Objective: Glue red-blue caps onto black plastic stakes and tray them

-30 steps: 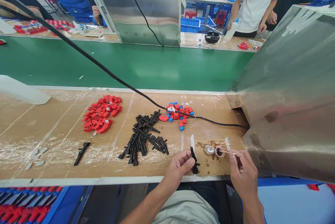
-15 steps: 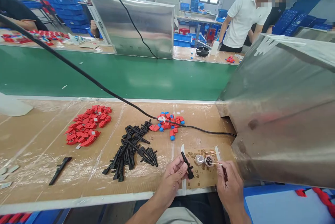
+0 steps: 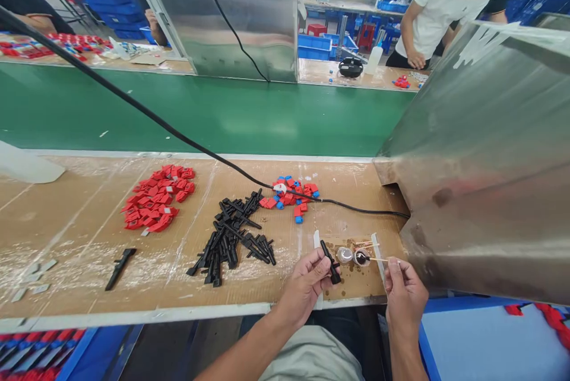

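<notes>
My left hand pinches a black plastic part, which is long and narrow with small side pegs, and holds it tilted above the bench edge. Between the fingertips of my right hand is a thin wooden stick. Its far end reaches the small round cup of dark stuff; whether it touches the contents I cannot tell. Beside that cup sits a clear round dish or lid. More sticks lie behind them on the stained board. Left of my hands spreads a pile of similar black parts.
Red pieces and red-blue pieces lie farther back. A black cable crosses above the bench. On the right stands a metal housing. One black part lies alone at left. Another person stands across the green belt.
My right hand has moved right, drawing the stick outward so more of it shows. My left hand still holds the black part. The view has tilted down. The person opposite has moved a hand away from the bottle.
</notes>
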Demonstrator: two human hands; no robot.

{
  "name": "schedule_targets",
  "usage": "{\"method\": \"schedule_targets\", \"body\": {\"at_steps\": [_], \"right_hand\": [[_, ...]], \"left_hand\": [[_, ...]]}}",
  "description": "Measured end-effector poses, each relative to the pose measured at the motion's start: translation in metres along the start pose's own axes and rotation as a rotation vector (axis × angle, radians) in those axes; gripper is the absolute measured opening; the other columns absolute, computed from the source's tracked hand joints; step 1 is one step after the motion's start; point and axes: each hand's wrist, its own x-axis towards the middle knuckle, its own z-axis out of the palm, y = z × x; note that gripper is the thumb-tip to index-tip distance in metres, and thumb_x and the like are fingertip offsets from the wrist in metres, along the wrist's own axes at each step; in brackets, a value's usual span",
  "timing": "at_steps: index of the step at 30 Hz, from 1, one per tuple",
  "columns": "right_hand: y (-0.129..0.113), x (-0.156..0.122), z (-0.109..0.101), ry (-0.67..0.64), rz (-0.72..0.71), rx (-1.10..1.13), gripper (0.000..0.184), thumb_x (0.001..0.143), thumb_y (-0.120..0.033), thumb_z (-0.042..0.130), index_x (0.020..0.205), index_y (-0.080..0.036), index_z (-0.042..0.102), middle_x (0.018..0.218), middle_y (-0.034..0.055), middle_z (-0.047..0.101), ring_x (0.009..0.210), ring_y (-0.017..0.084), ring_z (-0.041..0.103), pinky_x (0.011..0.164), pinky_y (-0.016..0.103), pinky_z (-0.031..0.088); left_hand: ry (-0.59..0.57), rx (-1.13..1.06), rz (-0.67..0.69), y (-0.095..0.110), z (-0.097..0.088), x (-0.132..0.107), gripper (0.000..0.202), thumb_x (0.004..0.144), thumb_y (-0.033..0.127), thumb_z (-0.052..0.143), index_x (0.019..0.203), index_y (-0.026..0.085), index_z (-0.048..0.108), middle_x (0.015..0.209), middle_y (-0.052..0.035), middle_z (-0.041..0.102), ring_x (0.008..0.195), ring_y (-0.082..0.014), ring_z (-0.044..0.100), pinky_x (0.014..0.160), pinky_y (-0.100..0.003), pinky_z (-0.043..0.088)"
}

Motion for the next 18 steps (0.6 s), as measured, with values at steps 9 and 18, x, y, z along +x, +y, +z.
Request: {"method": "schedule_targets", "body": {"at_steps": [9, 18], "right_hand": [[-0.023, 0.002, 0.004, -0.021, 0.22, 0.265, 0.055, 0.067, -0.062, 0.088, 0.062, -0.018, 0.056, 0.053, -0.0057, 0.046, 0.042, 0.004, 0.033, 0.037, 0.016, 0.027], [-0.052, -0.026, -0.008, -0.149, -0.009, 0.201, 0.036, 0.09, -0.05, 0.075, 0.076, -0.018, 0.065, 0.062, -0.0024, 0.05, 0.049, 0.008, 0.039, 0.044, 0.021, 0.031]], "left_hand": [[-0.018, 0.016, -0.021, -0.008, 0.001, 0.004, 0.052, 0.062, 0.051, 0.095, 0.087, 0.012, 0.072, 0.078, -0.0021, 0.065, 0.07, -0.0092, 0.06, 0.054, -0.016, 0.046], [-0.044, -0.085, -0.091, -0.008, 0.004, 0.003, 0.046, 0.063, 0.044, 0.096, 0.082, 0.012, 0.07, 0.078, -0.0021, 0.066, 0.069, -0.0097, 0.062, 0.055, -0.016, 0.047]]}}
